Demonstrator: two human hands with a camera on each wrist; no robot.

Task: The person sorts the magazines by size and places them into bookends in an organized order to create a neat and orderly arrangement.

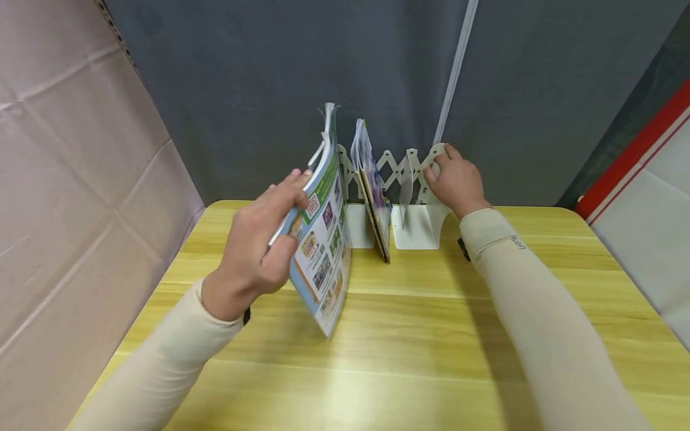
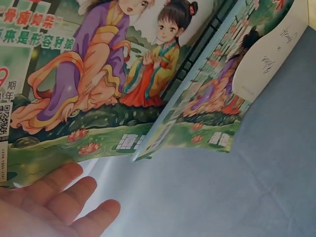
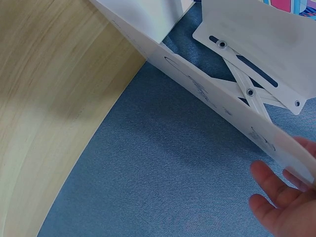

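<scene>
— How does the magazine (image 1: 323, 239) stand?

— Upright on the table (image 1: 409, 335), long axis from the person toward the white rack (image 1: 415, 197), top leaning right. The left hand (image 1: 259, 245) grips its near upper edge, fingers over it, thumb below.

— And the right hand (image 1: 455, 179)?

— It grasps the rack's end plate. The fingertips are hidden behind.
</scene>
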